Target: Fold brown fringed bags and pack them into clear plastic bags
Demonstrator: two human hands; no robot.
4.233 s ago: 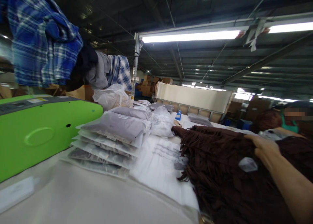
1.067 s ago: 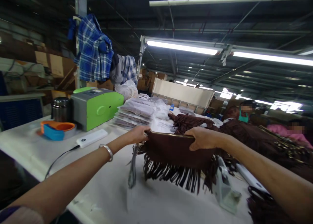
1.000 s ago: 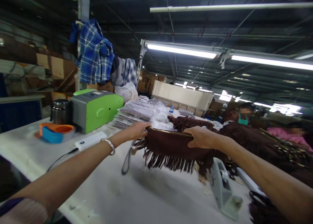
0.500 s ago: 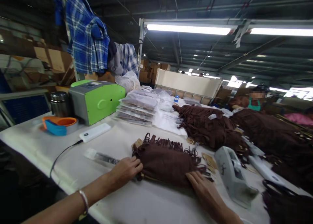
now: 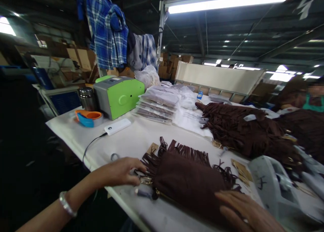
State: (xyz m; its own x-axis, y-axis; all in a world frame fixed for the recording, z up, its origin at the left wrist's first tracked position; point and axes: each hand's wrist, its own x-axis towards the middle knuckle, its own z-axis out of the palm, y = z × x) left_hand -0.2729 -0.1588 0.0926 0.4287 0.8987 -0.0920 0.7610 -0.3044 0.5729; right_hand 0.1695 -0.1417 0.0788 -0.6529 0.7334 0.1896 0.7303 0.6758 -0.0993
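Note:
A dark brown fringed bag (image 5: 187, 181) lies flat on the white table before me. Strips of fringe spread along its far side and both ends. At its left end hover the fingers of my left hand (image 5: 124, 173), thumb apart, next to a metal clasp (image 5: 146, 180); I cannot tell whether they touch the fringe. Below the clasp is a small grey and white piece (image 5: 143, 193), blurred. My right hand (image 5: 246, 208) rests on the bag's near right part with its fingers stretched out.
A grey tape dispenser (image 5: 275, 188) stands at right, beside tan tags (image 5: 241, 171). Behind are more brown fringed bags (image 5: 235, 127) and stacked packets (image 5: 158, 105). At left sit a green machine (image 5: 121, 97), a steel flask (image 5: 87, 98), tape (image 5: 97, 119) and a white corded device (image 5: 117, 126).
The view has turned left and moved closer. My left hand has opened away from the bag's left edge, exposing the clasp. My right hand stays on the bag's right part.

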